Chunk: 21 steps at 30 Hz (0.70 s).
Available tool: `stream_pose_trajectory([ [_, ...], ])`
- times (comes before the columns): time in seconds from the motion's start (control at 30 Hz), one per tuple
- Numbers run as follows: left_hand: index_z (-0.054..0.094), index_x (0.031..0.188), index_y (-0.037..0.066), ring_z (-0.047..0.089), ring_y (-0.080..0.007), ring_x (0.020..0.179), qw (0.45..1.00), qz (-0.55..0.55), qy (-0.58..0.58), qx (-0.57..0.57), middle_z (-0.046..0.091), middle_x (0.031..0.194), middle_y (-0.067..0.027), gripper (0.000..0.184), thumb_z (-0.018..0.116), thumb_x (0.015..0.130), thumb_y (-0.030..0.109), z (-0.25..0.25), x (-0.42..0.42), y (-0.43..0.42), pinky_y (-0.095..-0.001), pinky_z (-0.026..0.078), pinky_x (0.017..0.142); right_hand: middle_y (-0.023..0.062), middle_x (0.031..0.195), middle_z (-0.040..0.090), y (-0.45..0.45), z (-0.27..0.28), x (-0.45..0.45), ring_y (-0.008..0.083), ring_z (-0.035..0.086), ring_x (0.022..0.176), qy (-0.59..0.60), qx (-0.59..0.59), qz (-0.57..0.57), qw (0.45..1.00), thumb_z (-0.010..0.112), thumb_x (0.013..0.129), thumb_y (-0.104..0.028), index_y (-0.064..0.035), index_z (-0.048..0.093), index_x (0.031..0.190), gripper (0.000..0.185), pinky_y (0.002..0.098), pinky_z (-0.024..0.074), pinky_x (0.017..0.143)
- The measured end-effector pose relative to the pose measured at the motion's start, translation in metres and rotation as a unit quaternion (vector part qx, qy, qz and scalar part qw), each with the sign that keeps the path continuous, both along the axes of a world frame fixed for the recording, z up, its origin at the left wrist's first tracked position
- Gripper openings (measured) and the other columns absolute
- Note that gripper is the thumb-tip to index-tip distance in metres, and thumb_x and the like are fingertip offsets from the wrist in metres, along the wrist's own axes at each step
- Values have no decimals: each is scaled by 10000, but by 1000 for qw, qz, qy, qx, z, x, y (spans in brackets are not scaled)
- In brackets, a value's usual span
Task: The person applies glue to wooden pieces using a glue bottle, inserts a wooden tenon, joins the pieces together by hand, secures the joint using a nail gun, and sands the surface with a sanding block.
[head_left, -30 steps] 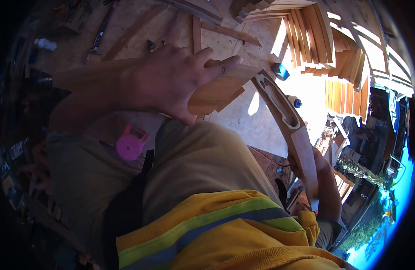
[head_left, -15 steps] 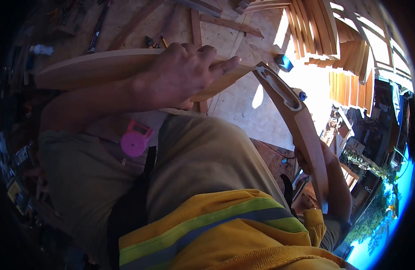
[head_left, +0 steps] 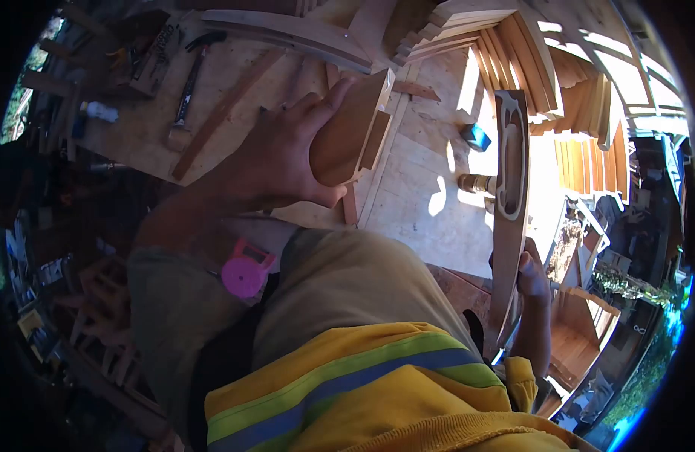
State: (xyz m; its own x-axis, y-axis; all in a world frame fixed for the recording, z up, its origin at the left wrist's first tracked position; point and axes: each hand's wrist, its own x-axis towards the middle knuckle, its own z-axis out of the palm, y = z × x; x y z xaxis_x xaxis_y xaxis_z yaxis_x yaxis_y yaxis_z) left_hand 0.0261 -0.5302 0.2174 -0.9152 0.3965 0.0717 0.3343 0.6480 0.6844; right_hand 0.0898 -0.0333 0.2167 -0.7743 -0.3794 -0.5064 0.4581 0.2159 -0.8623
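1. The person's left hand (head_left: 291, 147) grips a wooden workpiece (head_left: 349, 132) above the bench (head_left: 411, 215), fingers spread over its far side and the thumb on the near side. The stepped end of the piece faces right.
2. The right hand (head_left: 531, 275), over on the right, has its fingers closed around the lower part of a slotted wooden board (head_left: 504, 248). Some of that hand is hidden behind the wood.
3. That board stands nearly upright to my eye, its slot in the far end and a whitish, glue-like smear running round the opening. The two pieces are well apart.
4. Just left of the slot sits a small brownish cylinder (head_left: 476, 183), with a blue block (head_left: 477, 137) a little farther off.
5. At the far right, sunlight falls by a stack of curved boards (head_left: 513, 64).
6. A hammer (head_left: 186, 94) lies on the left, near a long wood strip (head_left: 231, 109).
7. Nearer, by the person's leg, there's a pink round tool (head_left: 243, 277) with a frame-like handle; I can't make out what it is.
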Motion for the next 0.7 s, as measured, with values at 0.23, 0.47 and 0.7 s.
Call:
stream_pose_trajectory([
  [0.23,190,1621,86,603,-414,1061,992,30,122,28,565,1189,-185,1354,922,517,361,14,5,24,-486,523,936,74,994,692,-95,14,-11,129,631,919,157,117,-73,978,858,792,-499,60,589,1274,786,283,512,809],
  [0.47,207,1621,110,631,-364,1013,973,31,206,-100,544,1122,-168,1342,930,526,391,41,-2,28,-458,605,779,138,962,708,-111,13,-4,204,698,864,202,200,-38,958,716,807,-735,75,592,1245,929,332,551,742],
  [0.7,200,1623,125,675,-378,857,965,32,218,-139,542,1124,-209,1323,922,550,403,48,-1,41,-449,615,757,135,901,710,-134,0,4,208,700,801,205,139,-72,966,713,805,-740,55,616,1236,909,348,556,719],
])
